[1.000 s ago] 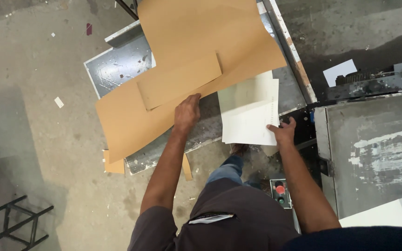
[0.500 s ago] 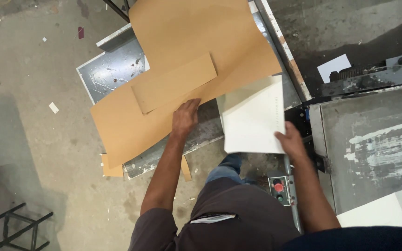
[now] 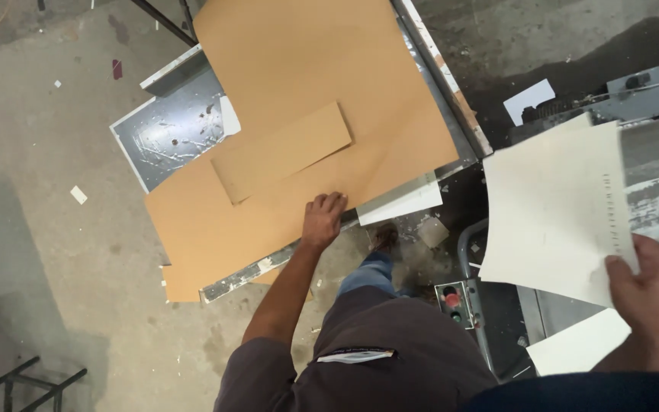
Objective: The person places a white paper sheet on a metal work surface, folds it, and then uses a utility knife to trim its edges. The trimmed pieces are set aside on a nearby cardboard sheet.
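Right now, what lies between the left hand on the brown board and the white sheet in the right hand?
In the head view, between the left hand and the white sheet lie a smaller white sheet at the metal table's edge, then dark floor.

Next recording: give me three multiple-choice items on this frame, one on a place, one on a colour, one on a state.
1. Where does the left hand rest?
A. on the brown board
B. on the floor
C. on the red button

2. What colour is the sheet in the right hand?
A. blue
B. off-white
C. black

3. How is that sheet?
A. lying flat on the brown board
B. crumpled into a ball
C. lifted, gripped at a corner

Answers: 1 A, fingers lie on the board's near edge; 2 B, pale sheet; 3 C, thumb pinches its lower corner.
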